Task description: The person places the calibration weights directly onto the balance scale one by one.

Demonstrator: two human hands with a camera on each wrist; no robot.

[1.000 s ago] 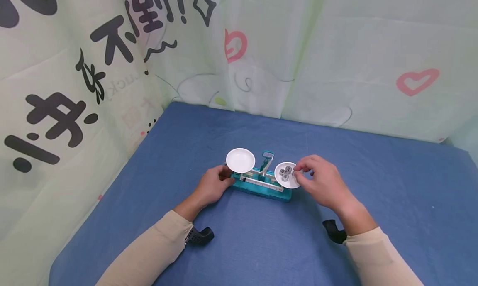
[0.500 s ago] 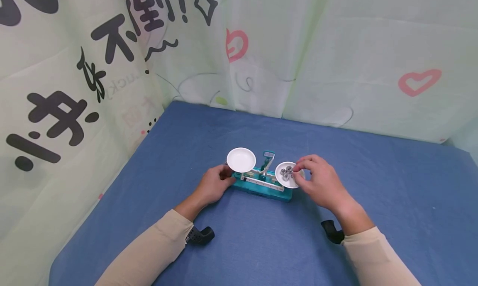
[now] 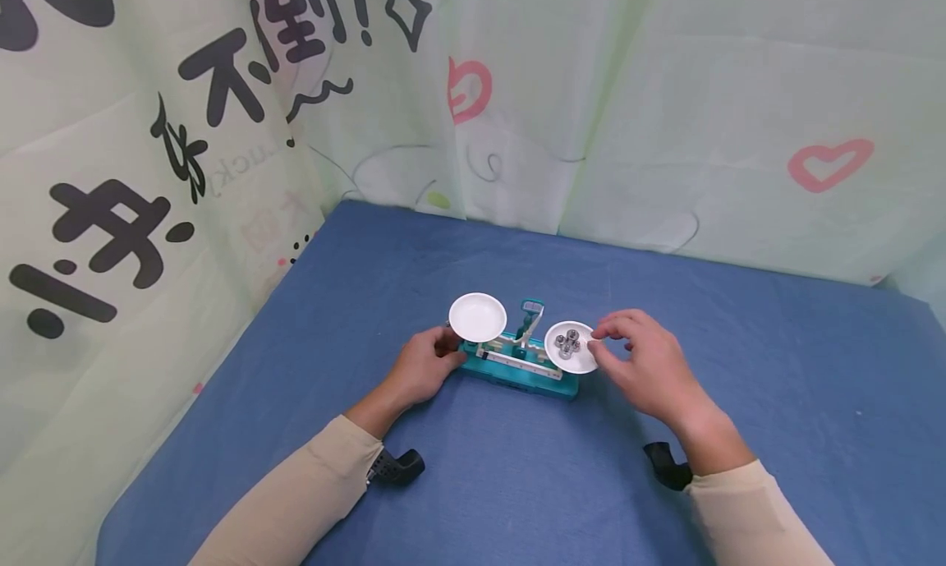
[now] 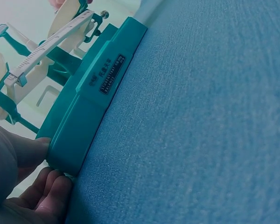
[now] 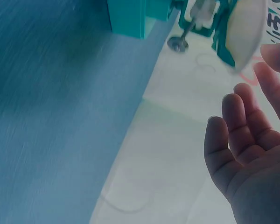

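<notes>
1. Compared with half a second ago, the right hand [image 3: 643, 361] has drawn back from over the right pan [image 3: 571, 347] to just beside its rim; the small metal weights [image 3: 567, 342] sit clustered in that pan, none visibly between the fingers.
2. Judgement: the latest weight is likely set down and released; the loading on this side looks finished for the moment.
3. Right-hand fingers [image 5: 238, 116]: loosely spread and relaxed, holding nothing, close to the pan edge; whether they touch it I cannot tell.
4. Left hand [image 3: 421, 369]: fingers and thumb curled round the left end of the teal balance base [image 4: 91, 109], steadying it on the blue table [image 3: 369, 287].
5. Left pan [image 3: 477, 316] holds nothing visible and rides higher than the right pan.
</notes>
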